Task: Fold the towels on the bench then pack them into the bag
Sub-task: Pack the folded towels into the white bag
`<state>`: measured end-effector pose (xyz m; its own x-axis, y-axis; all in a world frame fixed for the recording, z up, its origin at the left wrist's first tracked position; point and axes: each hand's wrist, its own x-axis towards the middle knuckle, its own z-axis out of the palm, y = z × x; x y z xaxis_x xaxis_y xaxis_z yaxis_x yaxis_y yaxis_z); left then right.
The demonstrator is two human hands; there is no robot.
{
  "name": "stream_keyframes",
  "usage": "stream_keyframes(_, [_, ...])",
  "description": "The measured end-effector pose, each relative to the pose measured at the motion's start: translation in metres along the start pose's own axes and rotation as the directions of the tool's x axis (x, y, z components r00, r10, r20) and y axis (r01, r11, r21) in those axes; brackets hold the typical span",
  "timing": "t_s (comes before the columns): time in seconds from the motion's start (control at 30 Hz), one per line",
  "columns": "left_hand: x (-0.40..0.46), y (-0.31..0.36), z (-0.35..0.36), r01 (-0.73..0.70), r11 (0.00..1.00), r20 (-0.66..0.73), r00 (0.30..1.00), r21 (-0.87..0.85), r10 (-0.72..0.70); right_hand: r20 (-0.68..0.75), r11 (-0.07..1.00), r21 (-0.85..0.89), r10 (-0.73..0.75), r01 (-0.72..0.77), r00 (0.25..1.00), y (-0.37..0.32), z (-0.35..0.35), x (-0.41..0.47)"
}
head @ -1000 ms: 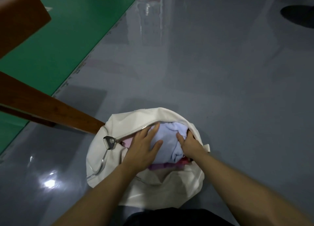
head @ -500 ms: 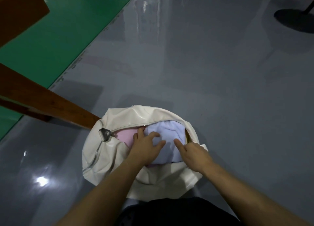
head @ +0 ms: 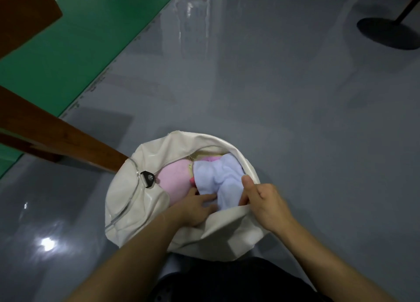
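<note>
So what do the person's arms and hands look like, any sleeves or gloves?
Both forearms are bare, with no sleeves showing. The left hand and right hand wear no gloves, and no rings or watch can be seen. Dark clothing shows at the bottom, between the arms.

No text, label, brand, number or sign can be read anywhere.
</note>
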<state>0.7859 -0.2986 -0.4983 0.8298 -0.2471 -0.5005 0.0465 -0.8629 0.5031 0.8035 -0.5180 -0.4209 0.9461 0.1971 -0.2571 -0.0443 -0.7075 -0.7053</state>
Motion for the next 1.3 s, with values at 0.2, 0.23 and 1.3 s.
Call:
stream_keyframes(0.2, [-0.008, 0.007, -0.013, 0.033, 0.999, 0.027, 0.999, 0.017, -0.034, 0.293, 0.997, -0.074, 0.003, 0.019, 0.956, 0.006, 0.001, 0.008])
stream_keyframes(0.23, [-0.010, 0.007, -0.016, 0.033, 0.999, 0.003, 0.999, -0.001, -0.033, 0.316, 0.992, -0.124, 0.019, 0.021, 0.949, 0.009, 0.000, 0.011])
stream_keyframes(1.3, [-0.031, -0.004, -0.052, 0.243, 0.847, -0.135, 0.930, -0.472, -0.342, 0.251, 0.796, -0.343, -0.434, 0.499, 0.865, -0.003, 0.065, 0.083])
